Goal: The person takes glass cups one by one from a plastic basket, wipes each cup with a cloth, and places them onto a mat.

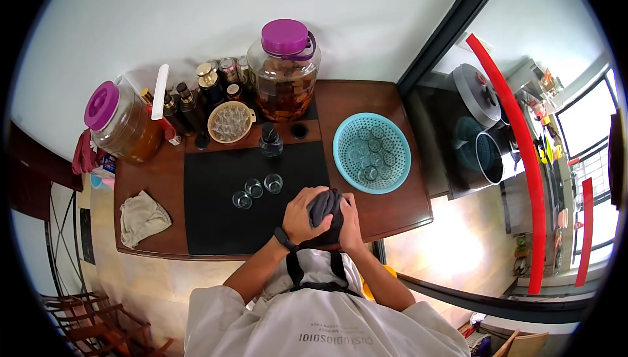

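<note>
At the front edge of the table, my left hand (305, 216) and my right hand (350, 222) are both closed around a bunched dark grey cloth (322, 205). Whether anything is wrapped inside the cloth is hidden. Just left of my hands, three small clear glasses, one of them a shot glass (273, 184), stand in a slanting row on the black mat (216, 193). To the right of my hands is a light blue plastic basket (339, 154) with several small glasses (371, 172) in it.
A dark glass bottle (270, 141) stands behind the glasses. Along the wall are a large purple-lidded jar (285, 82), another jar (121, 125), several bottles (191, 105) and a small round basket (252, 118). A beige cloth (142, 220) lies at left.
</note>
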The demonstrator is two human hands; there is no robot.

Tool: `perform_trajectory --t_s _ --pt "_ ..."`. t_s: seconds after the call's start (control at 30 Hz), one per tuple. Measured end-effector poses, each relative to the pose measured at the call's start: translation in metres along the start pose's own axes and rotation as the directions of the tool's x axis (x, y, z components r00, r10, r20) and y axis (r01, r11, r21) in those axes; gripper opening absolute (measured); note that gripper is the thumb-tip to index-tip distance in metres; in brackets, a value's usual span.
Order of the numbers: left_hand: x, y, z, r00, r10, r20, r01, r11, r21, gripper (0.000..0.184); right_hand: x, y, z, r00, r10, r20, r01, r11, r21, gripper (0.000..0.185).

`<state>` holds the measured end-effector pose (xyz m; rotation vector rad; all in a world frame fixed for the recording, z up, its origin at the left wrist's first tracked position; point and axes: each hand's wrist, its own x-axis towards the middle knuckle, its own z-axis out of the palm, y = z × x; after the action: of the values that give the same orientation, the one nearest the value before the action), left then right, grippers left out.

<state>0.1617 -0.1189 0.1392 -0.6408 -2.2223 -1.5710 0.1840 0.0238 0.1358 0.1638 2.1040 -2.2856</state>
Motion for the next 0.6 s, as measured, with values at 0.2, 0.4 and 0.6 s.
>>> perform_trajectory --t_s 0.2,0.4,0.6 --pt "-0.007 0.0 0.008 0.908 -0.371 0.195 0.417 0.751 -0.513 0.033 0.004 0.006 -0.013 0.875 -0.477 0.076 0.456 0.763 -0.458 0.046" --pt "-0.009 0.01 0.003 0.94 -0.326 0.098 0.341 0.895 -0.287 0.035 -0.002 0.008 -0.004 0.911 -0.408 0.07 0.409 0.862 -0.301 0.043" --pt "-0.003 0.01 -0.013 0.971 -0.212 0.113 0.226 0.965 -0.133 0.049 -0.006 0.008 0.005 0.997 -0.07 0.029 0.072 0.995 -0.066 0.03"
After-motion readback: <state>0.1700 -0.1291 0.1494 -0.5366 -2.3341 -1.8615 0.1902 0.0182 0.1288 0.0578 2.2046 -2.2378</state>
